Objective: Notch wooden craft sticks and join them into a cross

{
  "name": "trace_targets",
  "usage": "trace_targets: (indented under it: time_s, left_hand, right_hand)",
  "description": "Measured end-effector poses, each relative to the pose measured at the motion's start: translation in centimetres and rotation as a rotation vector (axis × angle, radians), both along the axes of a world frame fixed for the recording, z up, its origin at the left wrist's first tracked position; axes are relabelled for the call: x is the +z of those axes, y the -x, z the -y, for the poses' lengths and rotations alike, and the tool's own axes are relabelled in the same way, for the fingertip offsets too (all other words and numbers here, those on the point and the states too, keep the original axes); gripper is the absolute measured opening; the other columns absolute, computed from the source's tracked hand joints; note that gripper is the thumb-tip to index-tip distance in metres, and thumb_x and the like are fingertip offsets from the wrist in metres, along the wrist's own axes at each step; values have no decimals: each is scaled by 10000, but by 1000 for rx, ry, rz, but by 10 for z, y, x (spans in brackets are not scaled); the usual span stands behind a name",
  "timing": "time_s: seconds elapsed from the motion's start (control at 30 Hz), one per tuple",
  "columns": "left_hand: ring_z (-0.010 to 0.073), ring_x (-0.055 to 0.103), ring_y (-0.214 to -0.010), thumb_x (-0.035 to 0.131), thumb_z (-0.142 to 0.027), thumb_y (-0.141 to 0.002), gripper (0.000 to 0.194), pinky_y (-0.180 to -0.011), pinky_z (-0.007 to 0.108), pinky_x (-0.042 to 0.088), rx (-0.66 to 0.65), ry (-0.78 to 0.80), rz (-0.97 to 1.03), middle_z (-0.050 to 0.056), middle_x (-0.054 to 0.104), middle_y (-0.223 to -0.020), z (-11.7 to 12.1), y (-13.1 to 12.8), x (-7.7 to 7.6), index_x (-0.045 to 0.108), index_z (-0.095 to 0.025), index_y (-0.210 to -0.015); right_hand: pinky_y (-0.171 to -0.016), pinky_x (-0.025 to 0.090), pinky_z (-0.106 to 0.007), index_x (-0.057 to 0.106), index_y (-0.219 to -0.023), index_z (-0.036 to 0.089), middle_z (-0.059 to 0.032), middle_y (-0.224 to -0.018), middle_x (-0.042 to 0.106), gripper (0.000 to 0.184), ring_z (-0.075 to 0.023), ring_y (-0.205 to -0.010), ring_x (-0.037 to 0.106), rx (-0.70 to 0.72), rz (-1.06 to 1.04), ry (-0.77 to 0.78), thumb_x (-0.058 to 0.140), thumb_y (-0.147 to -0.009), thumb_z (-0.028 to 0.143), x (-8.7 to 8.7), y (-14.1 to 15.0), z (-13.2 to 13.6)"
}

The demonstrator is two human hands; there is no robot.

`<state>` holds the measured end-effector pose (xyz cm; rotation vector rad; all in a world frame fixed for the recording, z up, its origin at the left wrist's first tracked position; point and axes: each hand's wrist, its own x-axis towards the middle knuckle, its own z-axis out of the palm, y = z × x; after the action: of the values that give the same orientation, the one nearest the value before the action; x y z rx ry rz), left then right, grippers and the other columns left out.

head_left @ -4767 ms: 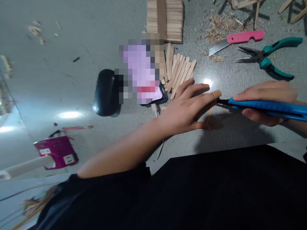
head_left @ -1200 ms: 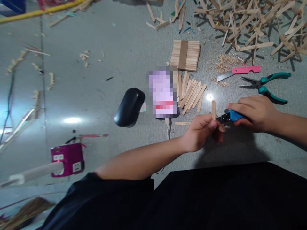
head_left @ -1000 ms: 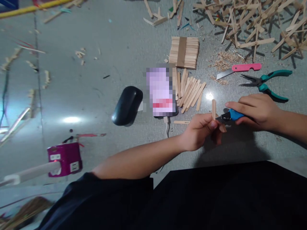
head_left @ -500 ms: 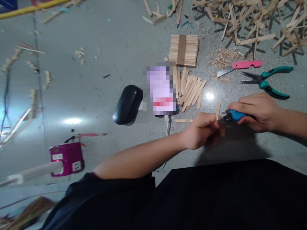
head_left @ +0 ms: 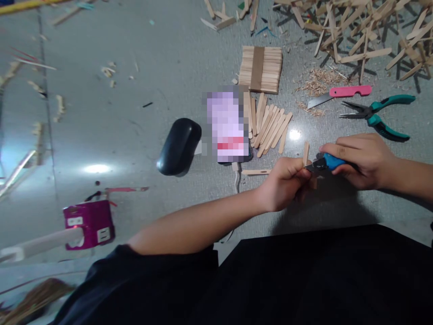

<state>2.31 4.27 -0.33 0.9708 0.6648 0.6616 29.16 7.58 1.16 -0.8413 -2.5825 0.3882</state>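
Observation:
Pinched in my left hand point(head_left: 286, 183) is a wooden popsicle stick point(head_left: 306, 153), whose upper end sticks up past my thumb. My right hand point(head_left: 361, 162) is wrapped round the blue handle of a utility knife point(head_left: 333, 161). The knife's dark blade points left and meets the stick right at my left fingertips; how deep it cuts I cannot tell. Another popsicle stick point(head_left: 255, 172) lies flat on the table, partly behind my left wrist. Loose popsicle sticks point(head_left: 270, 124) are fanned out beyond my left hand.
Behind the loose sticks lies a banded bundle of sticks point(head_left: 245, 67). A pink folding saw point(head_left: 350, 91), sawdust point(head_left: 320, 81) and green-handled pliers point(head_left: 374, 108) lie beyond my right hand. Crossed-stick pieces point(head_left: 365, 56) fill the back right. A phone point(head_left: 226, 122) and black case point(head_left: 179, 146) sit left.
The knife blade has shifted slightly left against the stick, and the stick leans a little more. Both hands keep their grips. The view has shifted slightly.

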Motion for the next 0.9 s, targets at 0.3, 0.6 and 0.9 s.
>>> trace_targets:
  time_s: [0.3, 0.6, 0.9]
  left_hand:
    - [56, 494, -341, 779, -727, -1048, 575, -354, 153, 408, -34, 160, 135, -46, 674, -552, -2, 1, -1, 665, -195, -864]
    - [66, 548, -372, 797, -670, -1057, 516, -365, 151, 435, -4, 216, 194, -38, 692, -560, -1, 1, 0, 705, -195, -874]
    - [74, 555, -362, 827, -617, -1044, 481, -346, 145, 421, 21, 277, 229, -35, 685, -539, -4, 2, 0, 709, -183, -873]
  right_hand:
    - [-714, 486, -352, 708, -1498, 222, -53, -948, 769, 503, -209, -773, 680, -40, -87, -114, 551, -1191, 589, -7, -2, -5]
    - [-738, 499, -401, 716, -1560, 317, -49, -991, 834, 462, -248, -851, 765, -104, -124, -214, 708, -1134, 496, -9, -5, -1]
    - [-688, 490, -403, 704, -1544, 285, -53, -953, 817, 457, -243, -802, 746, -111, -179, -324, 708, -1114, 441, -4, -6, -5]
